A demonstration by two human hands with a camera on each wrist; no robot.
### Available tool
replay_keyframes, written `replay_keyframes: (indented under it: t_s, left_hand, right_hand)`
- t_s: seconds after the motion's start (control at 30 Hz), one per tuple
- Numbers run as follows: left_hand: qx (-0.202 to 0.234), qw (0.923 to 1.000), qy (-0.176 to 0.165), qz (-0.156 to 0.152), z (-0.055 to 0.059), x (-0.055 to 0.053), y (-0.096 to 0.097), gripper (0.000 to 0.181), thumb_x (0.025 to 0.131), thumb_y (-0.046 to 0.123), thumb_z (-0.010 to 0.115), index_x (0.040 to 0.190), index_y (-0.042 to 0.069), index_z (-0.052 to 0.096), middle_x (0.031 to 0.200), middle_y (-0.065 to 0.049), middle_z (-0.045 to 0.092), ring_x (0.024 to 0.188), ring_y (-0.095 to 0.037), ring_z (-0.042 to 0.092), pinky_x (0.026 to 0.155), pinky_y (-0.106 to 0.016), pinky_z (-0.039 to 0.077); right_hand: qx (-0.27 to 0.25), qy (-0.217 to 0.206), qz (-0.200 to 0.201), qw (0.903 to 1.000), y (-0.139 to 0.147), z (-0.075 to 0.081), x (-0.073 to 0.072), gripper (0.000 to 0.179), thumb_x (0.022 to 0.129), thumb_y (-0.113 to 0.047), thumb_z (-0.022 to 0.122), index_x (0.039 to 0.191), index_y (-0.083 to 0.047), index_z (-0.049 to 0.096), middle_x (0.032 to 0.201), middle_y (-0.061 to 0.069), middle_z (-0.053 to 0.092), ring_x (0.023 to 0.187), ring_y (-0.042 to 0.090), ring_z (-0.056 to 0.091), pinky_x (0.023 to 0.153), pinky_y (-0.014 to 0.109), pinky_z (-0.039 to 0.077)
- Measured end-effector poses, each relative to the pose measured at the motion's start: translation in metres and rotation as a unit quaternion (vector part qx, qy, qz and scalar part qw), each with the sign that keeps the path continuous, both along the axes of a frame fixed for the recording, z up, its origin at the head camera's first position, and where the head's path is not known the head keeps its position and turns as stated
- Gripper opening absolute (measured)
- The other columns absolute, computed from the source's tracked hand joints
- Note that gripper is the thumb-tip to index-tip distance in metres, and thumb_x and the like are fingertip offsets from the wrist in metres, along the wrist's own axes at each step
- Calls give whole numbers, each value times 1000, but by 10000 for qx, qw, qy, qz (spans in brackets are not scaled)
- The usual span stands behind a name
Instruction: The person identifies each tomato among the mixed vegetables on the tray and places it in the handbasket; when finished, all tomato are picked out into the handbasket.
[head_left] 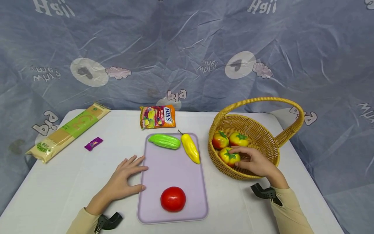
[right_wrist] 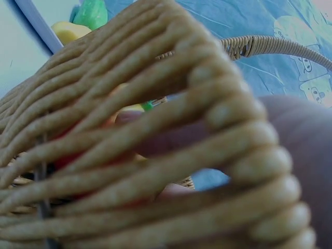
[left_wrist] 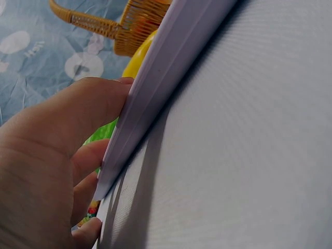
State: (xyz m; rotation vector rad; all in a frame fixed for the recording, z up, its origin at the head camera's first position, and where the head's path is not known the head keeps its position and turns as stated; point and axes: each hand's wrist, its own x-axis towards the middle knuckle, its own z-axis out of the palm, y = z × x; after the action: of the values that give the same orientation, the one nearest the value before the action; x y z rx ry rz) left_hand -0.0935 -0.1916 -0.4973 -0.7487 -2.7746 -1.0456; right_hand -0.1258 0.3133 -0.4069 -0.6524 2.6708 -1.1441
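Observation:
My right hand (head_left: 253,160) reaches into the wicker basket (head_left: 214,159) and grips a yellow-red toy tomato (head_left: 229,156) with thumb and fingers. Two more such tomatoes (head_left: 238,139) lie behind it. In the right wrist view the basket's weave (right_wrist: 155,129) hides most of the hand. My left hand (head_left: 122,180) is spread at the left edge of a lilac tray (head_left: 173,172), fingertips right at the rim. On the tray are a glossy red round fruit (head_left: 173,199), a green cucumber-like vegetable (head_left: 165,141) and a yellow chili pepper (head_left: 190,148).
An orange candy bag (head_left: 157,117) lies behind the tray. To the far left are a long noodle-like packet (head_left: 70,131) and a small purple wrapped sweet (head_left: 93,143). The basket's tall handle (head_left: 263,99) arches above it. A patterned blue-grey cloth (head_left: 181,52) hangs behind the white table.

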Motion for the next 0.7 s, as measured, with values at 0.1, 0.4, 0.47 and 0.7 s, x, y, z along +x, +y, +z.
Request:
replay_keyframes:
  t_s: [0.1,0.4,0.47,0.7]
  left_hand:
    - [-1,10000,1,6,0,0,0,57,71,39,86,124,22,73,154,-11,54,146,-49,39,116,-74,22]
    - [12,10000,1,-2,0,-1,0,58,70,38,87,125,22,73,154,-11,54,146,-49,38,116,-74,21]
    - [15,10000,1,-2,0,0,0,58,71,39,87,125,23,73,154,-11,54,146,-49,38,116,-74,21]
    - [29,10000,12,7,0,0,0,57,70,38,87,124,23,73,154,-11,54,146,-50,38,116,-74,21]
  right_hand:
    - [-91,89,51,9999,0,-1,0,38,87,0,75,124,-6,69,129,20,67,115,-10,54,89,16,55]
    - [-781,152,98,9968,0,-4,-1,34,89,8,68,122,4,68,127,30,64,114,-12,57,84,17,59]
    - [-806,142,85,9966,-1,-4,-1,33,89,8,67,122,4,68,127,30,64,114,-12,58,84,16,59]
    - [-750,75,16,9972,-1,-2,-1,32,91,5,68,123,3,68,127,29,65,113,-12,58,84,16,58]
